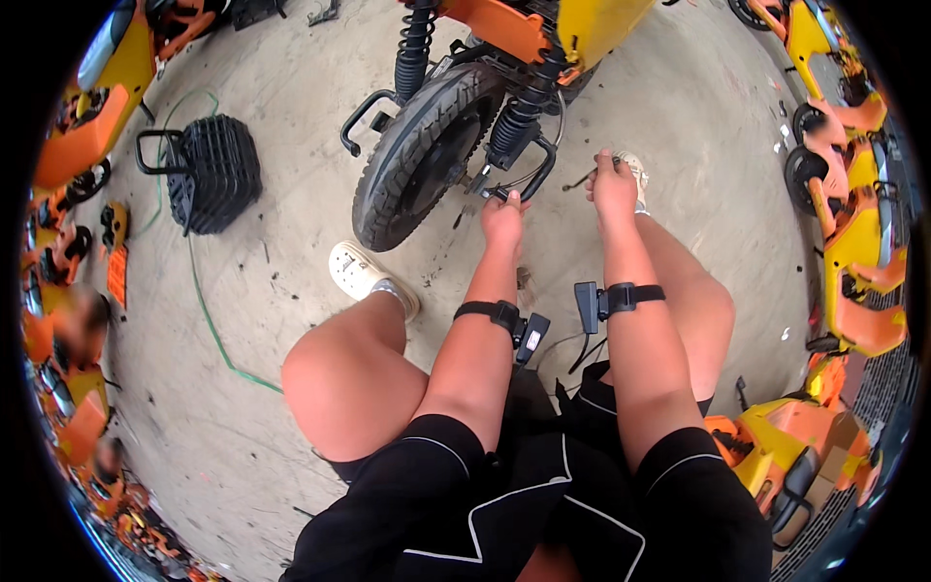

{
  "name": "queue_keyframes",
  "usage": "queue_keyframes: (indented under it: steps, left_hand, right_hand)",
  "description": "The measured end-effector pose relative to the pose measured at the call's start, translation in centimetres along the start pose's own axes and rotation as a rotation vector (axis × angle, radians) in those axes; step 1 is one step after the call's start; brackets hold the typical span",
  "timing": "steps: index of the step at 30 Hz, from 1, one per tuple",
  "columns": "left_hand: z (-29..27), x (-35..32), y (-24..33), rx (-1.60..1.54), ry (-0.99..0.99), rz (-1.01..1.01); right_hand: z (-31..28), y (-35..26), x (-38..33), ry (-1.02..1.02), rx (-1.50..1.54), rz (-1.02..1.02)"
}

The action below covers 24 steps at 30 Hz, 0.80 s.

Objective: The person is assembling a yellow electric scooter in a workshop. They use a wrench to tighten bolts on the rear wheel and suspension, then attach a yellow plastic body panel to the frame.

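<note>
In front of me stands the rear part of a yellow-and-orange electric bike (490,24) with a black wheel (427,160). My left hand (502,225) is raised by the wheel's axle (467,181), just under the black guard bar (549,160). Its fingers are closed at a short dark piece with a shiny end; what exactly they grip is unclear. To the right, my right hand (614,194) is closed on a thin dark rod-like tool (580,181), whose end sticks out leftward. The tool's other part is hidden by the fingers. A black spring shock absorber (514,131) rises above the axle.
A black slatted basket (215,175) with a handle lies at the left on the concrete floor. A green hose (204,306) runs past it towards my knee. Rows of yellow-and-orange bikes (868,281) line both sides. My feet in pale clogs (357,272) flank the wheel.
</note>
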<state>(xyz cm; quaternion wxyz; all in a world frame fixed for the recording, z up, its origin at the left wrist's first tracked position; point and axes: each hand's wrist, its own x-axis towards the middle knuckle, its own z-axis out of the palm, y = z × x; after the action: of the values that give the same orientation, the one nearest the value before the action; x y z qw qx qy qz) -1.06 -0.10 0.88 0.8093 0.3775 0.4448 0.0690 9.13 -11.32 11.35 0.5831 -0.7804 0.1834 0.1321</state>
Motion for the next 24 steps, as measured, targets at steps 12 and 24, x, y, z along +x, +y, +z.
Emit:
queue_keyframes:
  steps: [12,24]
  left_hand:
    - [-0.3,0.4,-0.1,0.056,-0.012,0.032]
    - [0.2,0.3,-0.5,0.011,-0.034,0.095]
  right_hand:
    - [0.0,3.3,1.2,-0.244,0.753,0.414]
    - [4.7,4.8,-2.3,-0.186,-0.069,-0.093]
